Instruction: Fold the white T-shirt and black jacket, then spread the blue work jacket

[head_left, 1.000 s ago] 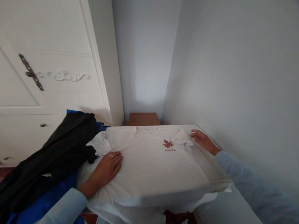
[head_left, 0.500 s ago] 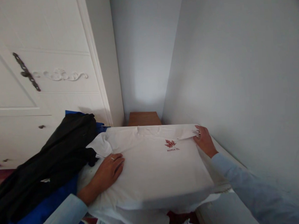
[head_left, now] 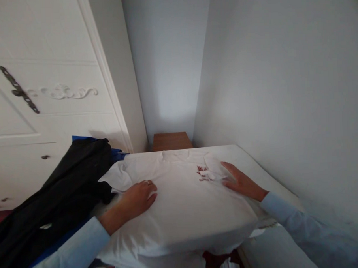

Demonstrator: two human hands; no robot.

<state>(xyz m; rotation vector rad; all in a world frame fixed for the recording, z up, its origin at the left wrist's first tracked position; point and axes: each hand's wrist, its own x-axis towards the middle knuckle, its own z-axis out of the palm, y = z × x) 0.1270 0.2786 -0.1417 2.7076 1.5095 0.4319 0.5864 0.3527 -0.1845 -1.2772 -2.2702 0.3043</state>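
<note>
A white T-shirt (head_left: 182, 205) with a small red leaf print (head_left: 202, 169) lies spread over a white surface (head_left: 251, 162). My left hand (head_left: 138, 195) rests flat on the shirt's left side, fingers stretched out, a ring on one finger. My right hand (head_left: 238, 180) lies flat on the shirt's right side, pressing the folded-in right sleeve (head_left: 213, 168), which partly covers the red print. Both arms wear light blue sleeves.
A black garment (head_left: 59, 190) lies heaped on blue cloth (head_left: 116, 154) at the left. A white wardrobe door (head_left: 46, 76) with a dark handle (head_left: 18, 89) stands behind it. A brown wooden piece (head_left: 171, 141) sits in the far corner. A grey wall runs along the right.
My right hand took the right sleeve at the shirt's far edge and folded it inward over the print, then flattened on it. My left hand slid slightly right. The view shifted right.
</note>
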